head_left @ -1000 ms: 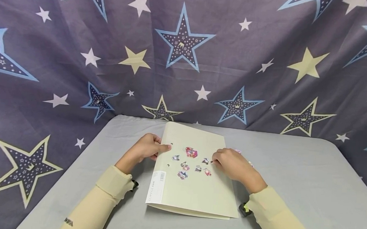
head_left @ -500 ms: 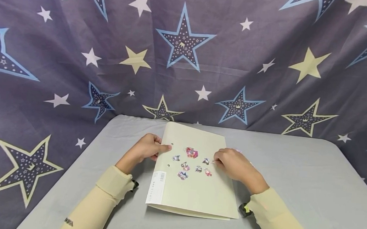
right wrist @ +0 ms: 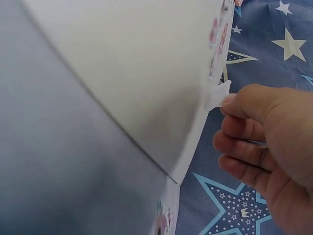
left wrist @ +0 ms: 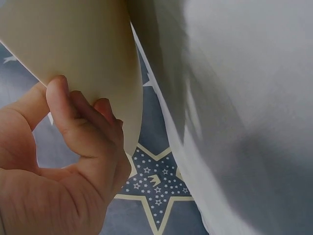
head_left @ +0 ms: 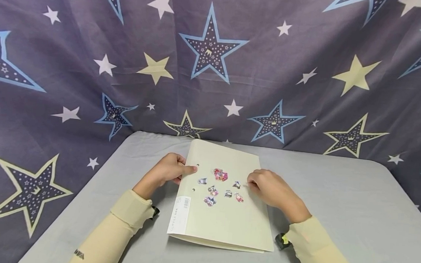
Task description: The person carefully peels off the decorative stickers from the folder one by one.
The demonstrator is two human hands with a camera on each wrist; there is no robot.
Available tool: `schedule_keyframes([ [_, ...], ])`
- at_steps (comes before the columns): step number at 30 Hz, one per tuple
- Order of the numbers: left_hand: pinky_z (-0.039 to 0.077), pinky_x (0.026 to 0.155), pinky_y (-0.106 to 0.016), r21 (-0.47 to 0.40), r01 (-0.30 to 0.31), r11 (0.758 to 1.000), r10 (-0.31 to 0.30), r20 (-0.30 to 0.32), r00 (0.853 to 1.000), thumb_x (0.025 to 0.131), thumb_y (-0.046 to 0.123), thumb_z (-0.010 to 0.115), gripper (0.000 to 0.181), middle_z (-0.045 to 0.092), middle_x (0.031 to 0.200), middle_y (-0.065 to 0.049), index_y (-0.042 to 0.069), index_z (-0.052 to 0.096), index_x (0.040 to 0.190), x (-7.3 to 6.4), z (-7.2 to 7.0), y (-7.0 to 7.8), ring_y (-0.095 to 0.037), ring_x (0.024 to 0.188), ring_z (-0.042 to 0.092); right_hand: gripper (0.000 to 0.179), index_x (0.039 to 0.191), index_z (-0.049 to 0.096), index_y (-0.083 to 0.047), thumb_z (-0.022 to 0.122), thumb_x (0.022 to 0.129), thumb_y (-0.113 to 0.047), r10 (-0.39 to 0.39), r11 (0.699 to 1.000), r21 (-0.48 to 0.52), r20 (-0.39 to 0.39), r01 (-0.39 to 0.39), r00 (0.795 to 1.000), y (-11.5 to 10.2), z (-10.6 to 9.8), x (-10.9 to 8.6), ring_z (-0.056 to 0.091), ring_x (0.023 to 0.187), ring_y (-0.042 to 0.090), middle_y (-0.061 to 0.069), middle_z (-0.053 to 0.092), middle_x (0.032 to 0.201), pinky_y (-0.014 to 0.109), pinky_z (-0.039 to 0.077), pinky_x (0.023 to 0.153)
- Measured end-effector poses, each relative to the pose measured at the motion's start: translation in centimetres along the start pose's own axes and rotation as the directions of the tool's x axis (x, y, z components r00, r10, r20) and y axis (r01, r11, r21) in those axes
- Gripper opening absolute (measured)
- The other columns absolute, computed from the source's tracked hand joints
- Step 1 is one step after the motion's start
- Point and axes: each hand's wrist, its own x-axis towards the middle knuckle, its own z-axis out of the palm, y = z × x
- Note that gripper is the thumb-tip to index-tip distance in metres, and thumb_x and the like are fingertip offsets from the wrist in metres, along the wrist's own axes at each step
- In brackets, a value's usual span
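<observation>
A cream folder lies on the grey-covered table, a little turned, with a white label at its lower left. Several small cartoon stickers are on its cover. My left hand grips the folder's left edge, thumb on the cover; the left wrist view shows the fingers curled under the cream board. By the right edge, my right hand pinches a small whitish translucent piece between thumb and forefinger. That piece is close to the folder's surface; whether it touches cannot be told.
Part of a printed sticker sheet shows low in the right wrist view, beside the folder edge. The grey table cover extends around the folder. Behind the table hangs a dark curtain with stars.
My right hand has shifted slightly right, keeping its pinch. The small piece at its fingertips looked dark a second ago and is whitish now. Pink bits behind that hand are out of sight. Left hand unmoved.
</observation>
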Motion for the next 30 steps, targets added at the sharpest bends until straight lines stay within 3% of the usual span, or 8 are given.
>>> schedule_keyframes([
  [12,0.057,0.053,-0.029,0.002,0.011,1.0,-0.011,-0.001,1.0,0.091,0.025,0.08,0.035,0.071,0.082,-0.012,-0.004,0.061,0.1,-0.2,-0.1,0.2,-0.017,0.062,0.068,0.027,0.076,0.061,-0.015,0.07,0.089,0.007,0.032,0.999,0.021,-0.038,-0.031,0.999,0.8,-1.2,-0.2,0.046,0.068,0.01,-0.007,0.053,0.073,0.029,0.044,0.064],
  [22,0.058,0.055,-0.031,0.006,0.015,1.0,-0.015,-0.001,1.0,0.091,0.025,0.08,0.036,0.072,0.084,-0.013,-0.004,0.062,0.102,-0.1,-0.1,0.2,-0.018,0.063,0.07,0.043,0.064,0.043,-0.019,0.065,0.091,0.006,0.147,0.989,-0.012,-0.023,-0.148,0.989,2.1,-1.7,-0.6,0.034,0.06,0.011,-0.005,0.034,0.064,0.027,0.031,0.056],
  [30,0.058,0.055,-0.03,0.008,0.016,1.0,-0.016,-0.001,1.0,0.091,0.025,0.08,0.035,0.072,0.085,-0.013,-0.004,0.063,0.102,-0.2,-0.1,0.3,-0.018,0.064,0.07,0.042,0.064,0.043,-0.017,0.061,0.093,0.006,0.217,0.976,-0.018,0.0,-0.217,0.976,3.5,-1.8,-1.3,0.035,0.059,0.012,-0.003,0.036,0.062,0.028,0.03,0.056],
])
